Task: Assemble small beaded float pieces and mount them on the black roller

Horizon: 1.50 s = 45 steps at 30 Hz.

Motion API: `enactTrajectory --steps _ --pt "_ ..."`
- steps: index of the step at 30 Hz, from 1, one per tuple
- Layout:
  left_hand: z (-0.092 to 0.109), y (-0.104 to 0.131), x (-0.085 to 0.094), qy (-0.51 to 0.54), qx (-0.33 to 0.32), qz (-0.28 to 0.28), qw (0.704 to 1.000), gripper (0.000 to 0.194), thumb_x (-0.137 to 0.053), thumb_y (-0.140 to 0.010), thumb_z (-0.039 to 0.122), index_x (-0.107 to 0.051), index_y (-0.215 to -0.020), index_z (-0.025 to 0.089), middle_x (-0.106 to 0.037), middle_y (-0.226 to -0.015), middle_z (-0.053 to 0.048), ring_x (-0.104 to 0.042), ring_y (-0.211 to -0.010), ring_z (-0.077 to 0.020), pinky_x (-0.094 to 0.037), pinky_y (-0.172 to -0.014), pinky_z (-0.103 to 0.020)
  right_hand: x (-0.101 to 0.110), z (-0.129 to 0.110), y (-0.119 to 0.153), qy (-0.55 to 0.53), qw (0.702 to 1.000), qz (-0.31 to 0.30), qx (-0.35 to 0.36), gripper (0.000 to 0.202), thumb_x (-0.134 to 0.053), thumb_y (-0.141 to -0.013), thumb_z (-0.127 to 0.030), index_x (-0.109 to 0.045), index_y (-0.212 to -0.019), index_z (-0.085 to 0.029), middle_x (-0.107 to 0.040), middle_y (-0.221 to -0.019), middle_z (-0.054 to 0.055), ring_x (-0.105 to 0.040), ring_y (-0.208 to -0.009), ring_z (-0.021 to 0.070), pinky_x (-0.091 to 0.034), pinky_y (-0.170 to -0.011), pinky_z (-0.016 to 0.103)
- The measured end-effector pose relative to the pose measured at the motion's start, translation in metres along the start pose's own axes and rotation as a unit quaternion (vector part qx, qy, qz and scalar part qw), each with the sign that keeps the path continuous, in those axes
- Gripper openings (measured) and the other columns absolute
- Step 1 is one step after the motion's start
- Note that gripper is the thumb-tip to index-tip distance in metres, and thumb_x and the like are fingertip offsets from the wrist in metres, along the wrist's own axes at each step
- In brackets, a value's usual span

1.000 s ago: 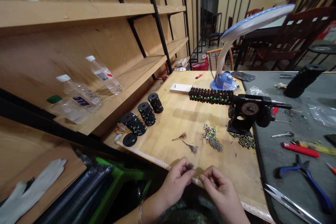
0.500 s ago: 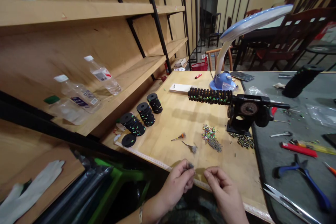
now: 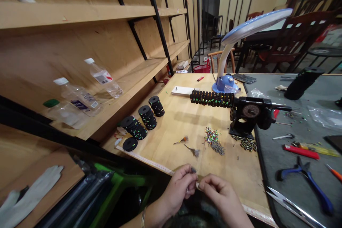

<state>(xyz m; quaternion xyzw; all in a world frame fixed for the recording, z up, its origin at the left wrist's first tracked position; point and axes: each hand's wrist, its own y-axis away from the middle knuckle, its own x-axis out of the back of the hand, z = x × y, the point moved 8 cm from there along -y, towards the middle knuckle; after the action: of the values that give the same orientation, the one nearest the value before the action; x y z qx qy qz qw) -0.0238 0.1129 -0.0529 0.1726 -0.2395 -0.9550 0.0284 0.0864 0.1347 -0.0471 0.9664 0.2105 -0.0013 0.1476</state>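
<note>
In the head view, the left hand pinches a small dark-grey tuft by the near edge of the counter, and the right hand has its fingertips drawn together close beside it, anything between them too fine to make out. A slackened left pinch could drop the tuft over that edge; a forward knock could scatter the multicoloured beads and adjoining grey pieces.

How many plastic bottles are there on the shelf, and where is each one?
3: the green-capped bottle nearest, a white-capped bottle in the middle, and another white-capped bottle farthest along the shelf. None seems hidden.
</note>
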Motion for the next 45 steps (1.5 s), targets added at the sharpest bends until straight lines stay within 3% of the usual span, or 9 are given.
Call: enactTrajectory --steps 3,9,15,18,22,27,32,39,45 --pt "0.001 -0.001 0.0 -0.012 -0.006 -0.003 1.0 0.029 -0.065 -0.069 0.033 -0.04 -0.063 0.02 -0.035 -0.045 0.011 -0.023 -0.04 -0.0038 -0.011 -0.041 -0.021 -0.006 0.0 -0.002 -0.049 0.998 -0.035 -0.032 0.027 -0.069 -0.064 -0.04 -0.059 -0.053 -0.017 -0.043 -0.048 -0.006 -0.034 -0.05 0.0104 -0.028 -0.048 0.022" --pt "-0.002 -0.003 0.003 -0.025 -0.01 -0.01 1.0 0.027 -0.064 -0.071 0.032 -0.04 -0.064 0.02 -0.035 -0.045 0.011 -0.026 -0.039 -0.0041 -0.012 -0.041 -0.021 -0.008 -0.003 -0.007 -0.104 0.991 -0.066 -0.05 0.019 -0.069 -0.063 -0.031 -0.061 -0.053 -0.016 -0.05 -0.051 -0.005 -0.04 -0.053 0.0105 -0.032 -0.053 0.022" --pt "0.004 -0.002 0.004 -0.03 -0.013 -0.011 0.999 0.027 -0.063 -0.071 0.033 -0.04 -0.064 0.02 -0.036 -0.046 0.01 -0.027 -0.04 -0.004 -0.012 -0.041 -0.021 -0.008 0.009 -0.011 -0.129 0.986 -0.069 -0.075 0.029 -0.076 -0.061 -0.042 -0.071 -0.062 -0.014 -0.064 -0.059 0.001 -0.053 -0.058 0.014 -0.039 -0.062 0.026" --pt "0.005 -0.002 0.004 -0.03 -0.014 -0.01 0.999 0.027 -0.062 -0.071 0.033 -0.04 -0.064 0.02 -0.036 -0.047 0.01 -0.026 -0.04 -0.0039 -0.012 -0.041 -0.021 -0.01 0.009 -0.011 -0.143 0.984 -0.076 -0.077 0.026 -0.075 -0.061 -0.04 -0.072 -0.062 -0.014 -0.067 -0.063 0.003 -0.057 -0.062 0.0159 -0.041 -0.064 0.027" --pt "0.005 -0.003 0.004 -0.037 -0.008 -0.009 0.999 0.027 -0.063 -0.07 0.033 -0.04 -0.065 0.02 -0.036 -0.046 0.01 -0.026 -0.04 -0.0038 -0.011 -0.041 -0.021 -0.005 0.001 -0.008 -0.098 0.988 -0.068 -0.098 0.013 -0.065 -0.06 -0.027 -0.065 -0.051 -0.017 -0.053 -0.048 -0.004 -0.043 -0.047 0.01 -0.033 -0.049 0.022" --pt "0.007 -0.004 0.0 -0.031 -0.01 -0.021 0.999 0.03 -0.065 -0.07 0.036 -0.04 -0.064 0.02 -0.036 -0.046 0.01 -0.025 -0.039 -0.0034 -0.011 -0.041 -0.021 -0.001 -0.005 -0.005 -0.043 0.988 -0.083 -0.126 0.014 -0.051 -0.059 -0.026 -0.059 -0.05 -0.019 -0.04 -0.042 -0.008 -0.022 -0.037 0.0067 -0.014 -0.038 0.023" --pt "0.009 -0.005 -0.002 -0.037 -0.021 -0.02 0.999 0.031 -0.066 -0.069 0.038 -0.042 -0.065 0.02 -0.036 -0.045 0.011 -0.025 -0.039 -0.0035 -0.013 -0.04 -0.02 -0.008 -0.004 -0.007 -0.042 0.985 -0.104 -0.135 0.013 -0.049 -0.057 -0.025 -0.058 -0.049 -0.019 -0.033 -0.038 -0.01 -0.018 -0.037 0.0072 -0.011 -0.039 0.024" --pt "0.01 -0.006 0.0 -0.06 -0.031 -0.009 0.998 0.031 -0.066 -0.07 0.039 -0.042 -0.065 0.02 -0.036 -0.044 0.011 -0.025 -0.039 -0.0042 -0.015 -0.04 -0.019 -0.015 -0.002 -0.01 -0.036 0.978 -0.135 -0.157 0.016 -0.047 -0.057 -0.029 -0.059 -0.05 -0.02 -0.036 -0.039 -0.009 -0.02 -0.036 0.0077 -0.013 -0.036 0.023" --pt "0.011 -0.006 0.002 -0.064 -0.043 -0.004 0.997 0.031 -0.065 -0.071 0.039 -0.042 -0.065 0.02 -0.035 -0.045 0.011 -0.025 -0.04 -0.0044 -0.016 -0.041 -0.019 -0.017 -0.001 -0.012 -0.064 0.98 -0.121 -0.146 0.016 -0.048 -0.057 -0.028 -0.058 -0.049 -0.02 -0.035 -0.036 -0.01 -0.017 -0.033 0.0062 -0.013 -0.033 0.022"
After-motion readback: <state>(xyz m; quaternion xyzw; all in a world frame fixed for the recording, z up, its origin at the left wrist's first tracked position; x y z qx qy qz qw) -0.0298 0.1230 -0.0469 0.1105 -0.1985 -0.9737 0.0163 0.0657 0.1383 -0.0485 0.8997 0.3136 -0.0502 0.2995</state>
